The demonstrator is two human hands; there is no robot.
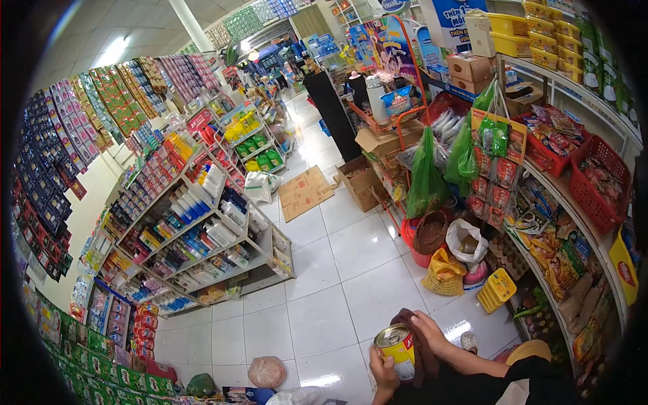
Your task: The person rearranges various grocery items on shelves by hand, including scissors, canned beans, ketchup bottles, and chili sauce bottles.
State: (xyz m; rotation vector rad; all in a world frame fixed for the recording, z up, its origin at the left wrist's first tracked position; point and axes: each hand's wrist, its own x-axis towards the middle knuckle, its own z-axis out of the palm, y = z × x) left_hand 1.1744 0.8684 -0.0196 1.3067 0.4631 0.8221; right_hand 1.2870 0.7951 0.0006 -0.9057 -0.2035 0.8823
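Note:
My left hand [385, 371] is wrapped around a tin can [403, 354] with a yellow, red and white label and a bare metal top. The can is held tilted, its lid facing up. My right hand [432, 334] grips a dark brown cloth [424, 354], which hangs down against the can's right side. Both hands are close together at the bottom of the view, above the tiled floor. Part of the cloth and the can's lower end are hidden by my hands and dark clothing.
Shelves of bottles [209, 229] stand at left, with hanging sachets above. Flattened cardboard [305, 194] lies in the aisle. At right are a yellow bag [444, 271], stacked yellow baskets [497, 290], red baskets [601, 179] and shelves of packets. A pinkish sack [266, 372] sits on the floor.

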